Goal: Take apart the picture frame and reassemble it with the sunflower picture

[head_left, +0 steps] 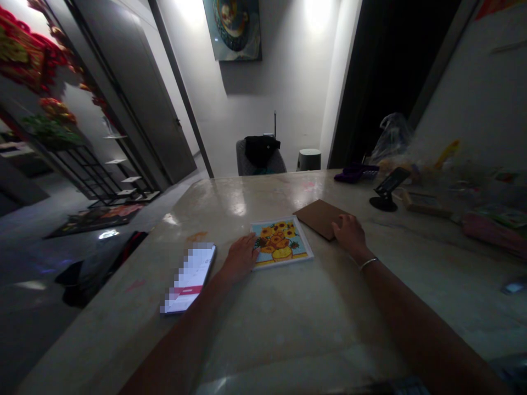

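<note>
A sunflower picture with a white border (282, 241) lies flat on the marble table. Over its left edge rests my left hand (242, 254), fingers stretched out and pointing toward the flowers. A plain brown board (319, 216) lies just behind and to the right of the picture. My right hand (349, 231), with a bracelet at the wrist, is at the board's right corner, its fingers bent down onto it; whether they pinch the edge is too small to tell. Left of my left forearm lies a phone with a lit screen (193, 277).
The marble table (267, 340) spreads around both hands. At the back right stand a black phone stand (385, 195), a purple item (356, 173), a wooden frame (426, 203) and plastic bags (395, 137). Beyond the far edge is a chair with a black bag (261, 151).
</note>
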The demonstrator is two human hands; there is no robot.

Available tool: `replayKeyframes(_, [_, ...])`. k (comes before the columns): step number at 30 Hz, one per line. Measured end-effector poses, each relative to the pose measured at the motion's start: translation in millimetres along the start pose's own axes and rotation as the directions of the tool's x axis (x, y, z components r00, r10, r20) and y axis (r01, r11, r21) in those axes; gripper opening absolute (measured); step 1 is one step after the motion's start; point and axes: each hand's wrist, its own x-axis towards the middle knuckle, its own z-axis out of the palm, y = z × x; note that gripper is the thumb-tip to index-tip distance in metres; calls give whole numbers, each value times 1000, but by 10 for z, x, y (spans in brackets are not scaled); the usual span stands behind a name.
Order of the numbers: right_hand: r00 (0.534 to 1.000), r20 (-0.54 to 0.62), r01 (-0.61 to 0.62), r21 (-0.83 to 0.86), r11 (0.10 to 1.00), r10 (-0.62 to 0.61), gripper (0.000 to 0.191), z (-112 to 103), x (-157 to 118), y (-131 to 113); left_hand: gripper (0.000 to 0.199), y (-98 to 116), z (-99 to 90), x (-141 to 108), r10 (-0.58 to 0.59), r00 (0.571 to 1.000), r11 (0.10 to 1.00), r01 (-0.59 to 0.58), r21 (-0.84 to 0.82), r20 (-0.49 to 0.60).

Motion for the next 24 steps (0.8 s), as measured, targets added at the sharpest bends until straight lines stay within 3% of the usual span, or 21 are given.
replayKeyframes(6, [979,64,-191,-56,980,194,54,44,52,112,46,-12,5,-19,13,1000,998,-15,68,28])
replayKeyframes(14, [981,63,-193,185,964,184,61,88,86,68,46,-18,17,-18,20,999,996,-23,90,35])
replayKeyframes(20, [983,53,-181,485,855,178,67,197,90,-7,46,7,16,-1,35,999,996,-38,77,40])
replayKeyframes(24, [988,63,-154,478,865,141,59,247,97,-23,46,43,33,13,39,998,997,-42,72,38])
